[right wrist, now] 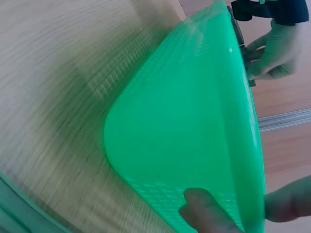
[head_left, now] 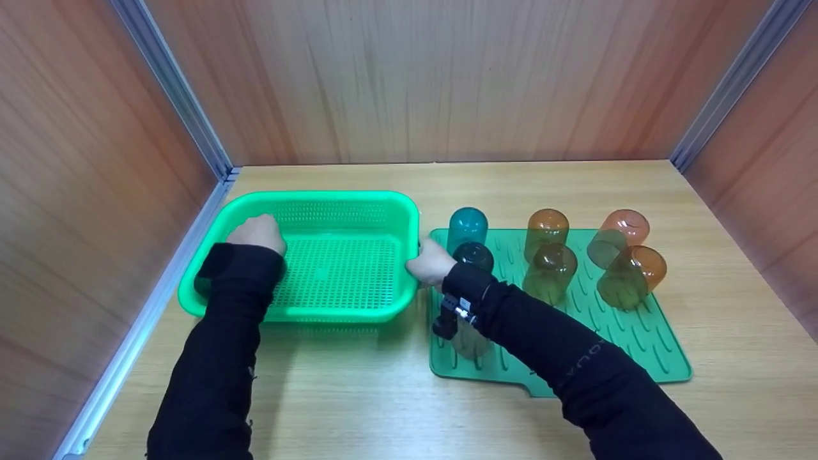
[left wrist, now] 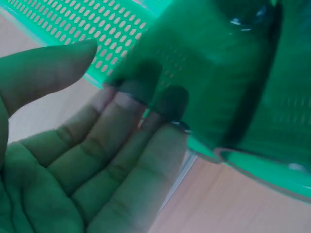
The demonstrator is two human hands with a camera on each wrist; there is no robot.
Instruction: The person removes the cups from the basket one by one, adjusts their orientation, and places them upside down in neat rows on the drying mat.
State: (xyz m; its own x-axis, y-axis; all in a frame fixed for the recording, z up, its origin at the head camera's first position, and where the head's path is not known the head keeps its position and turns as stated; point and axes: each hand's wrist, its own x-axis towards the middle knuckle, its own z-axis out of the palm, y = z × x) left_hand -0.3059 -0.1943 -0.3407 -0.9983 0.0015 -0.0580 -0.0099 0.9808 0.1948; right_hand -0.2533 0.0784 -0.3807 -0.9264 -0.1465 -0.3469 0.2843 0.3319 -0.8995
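A green plastic basket (head_left: 348,314) with perforated sides stands on the left. My left hand (head_left: 259,233) reaches into its left end, partly hidden by the sleeve. In the left wrist view, the fingers of that hand (left wrist: 92,160) touch a dark-looking, see-through cup (left wrist: 204,73); the thumb stands apart from it. A second cup (left wrist: 286,111) lies beside the first, tinted green in that view. My right hand (head_left: 431,262) pinches the basket's right rim, with thumb and finger on either side of the wall (right wrist: 170,126) in the right wrist view.
Several coloured see-through cups stand upside down on a green ribbed draining mat (head_left: 664,358): a blue cup (head_left: 468,227), an amber cup (head_left: 547,225) and others. Two orange cups (head_left: 629,223) (head_left: 648,268) lean at its right side. Wooden panels (head_left: 447,83) enclose the table.
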